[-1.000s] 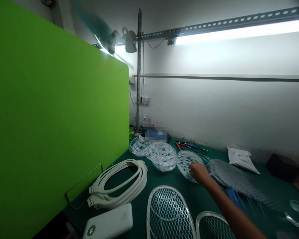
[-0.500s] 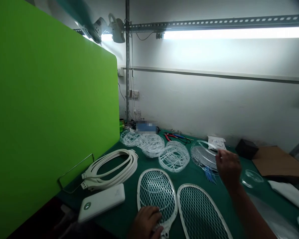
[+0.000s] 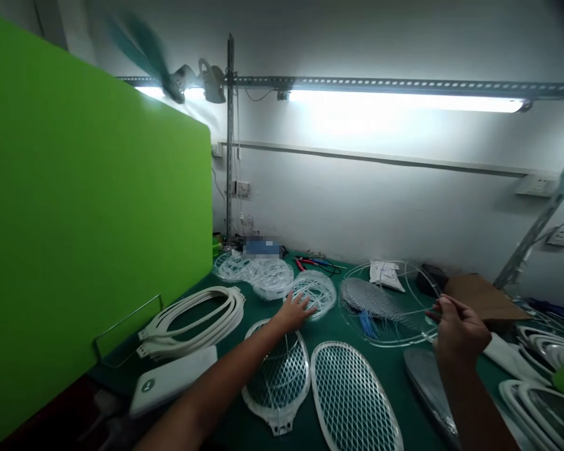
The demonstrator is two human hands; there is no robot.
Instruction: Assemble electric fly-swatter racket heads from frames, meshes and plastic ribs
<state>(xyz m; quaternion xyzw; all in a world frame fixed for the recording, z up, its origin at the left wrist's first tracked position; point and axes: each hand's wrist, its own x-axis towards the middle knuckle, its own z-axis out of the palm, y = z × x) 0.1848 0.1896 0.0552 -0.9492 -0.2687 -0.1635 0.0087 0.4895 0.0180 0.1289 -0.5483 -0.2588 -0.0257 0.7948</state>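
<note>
My left hand (image 3: 295, 313) reaches out with fingers spread, at the near edge of a stack of clear plastic spoked rings (image 3: 320, 294); I cannot tell whether it touches them. My right hand (image 3: 461, 329) pinches the edge of a large clear plastic ring (image 3: 390, 342), which is tilted up over a pile of grey wire mesh (image 3: 364, 295) and blue strands (image 3: 369, 324). Beneath my left forearm lies a white-rimmed mesh racket head (image 3: 286, 376). Beside it is a second mesh racket head (image 3: 352, 394).
White oval frames (image 3: 192, 344) are stacked at the left by a white power bank (image 3: 169, 379) and a green partition (image 3: 98, 219). More clear rings (image 3: 272, 279) lie behind. Red-handled pliers (image 3: 301, 264), a white packet (image 3: 386, 274) and cardboard (image 3: 484, 297) stand toward the wall.
My left hand has left the near racket head and moved forward to the clear rings. My right hand now holds a clear ring up, farther right. The view has turned right.
</note>
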